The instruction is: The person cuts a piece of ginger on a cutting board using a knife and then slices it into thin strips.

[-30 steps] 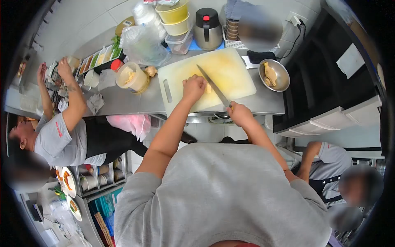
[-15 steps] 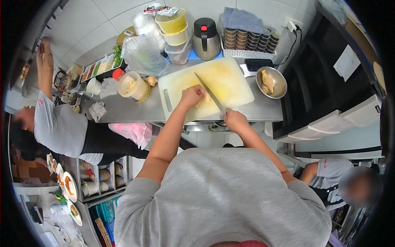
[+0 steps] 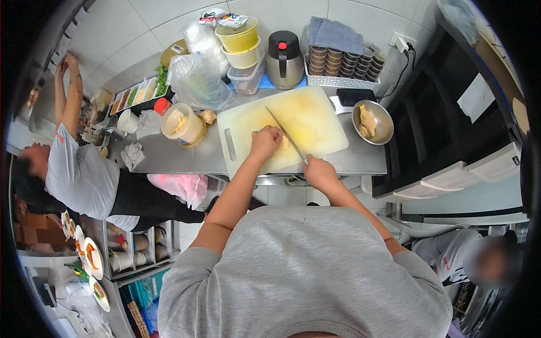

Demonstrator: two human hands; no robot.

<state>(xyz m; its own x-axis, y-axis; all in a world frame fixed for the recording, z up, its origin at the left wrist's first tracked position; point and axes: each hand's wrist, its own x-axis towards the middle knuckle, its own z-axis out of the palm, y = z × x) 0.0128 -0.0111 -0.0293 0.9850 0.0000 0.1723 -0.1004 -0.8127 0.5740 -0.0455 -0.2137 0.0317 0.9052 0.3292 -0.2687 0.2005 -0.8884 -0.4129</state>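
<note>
My right hand (image 3: 320,172) is closed round the handle of a long kitchen knife (image 3: 288,134), whose blade slants up and left over a white cutting board (image 3: 321,121). My left hand (image 3: 266,142) has its fingers curled on a pale yellowish piece of food (image 3: 284,144), just left of the blade. The exact kind of food cannot be made out. Yellow stains mark the middle of the board. To the right, a metal bowl (image 3: 385,125) holds a few similar yellowish pieces (image 3: 367,119). A clear tub (image 3: 193,135) with pale shredded strips stands left of the board.
Behind the board stand a steel jug (image 3: 284,62), stacked tubs (image 3: 242,59), a plastic bag (image 3: 197,84) and a basket of small lidded cups (image 3: 344,70). A phone (image 3: 354,97) lies near the bowl. Co-workers (image 3: 84,174) are at left and lower right (image 3: 448,253).
The view has shifted slightly, so the counter sits lower. Both hands stay at the board with the knife beside the food. The co-worker at lower right has changed posture.
</note>
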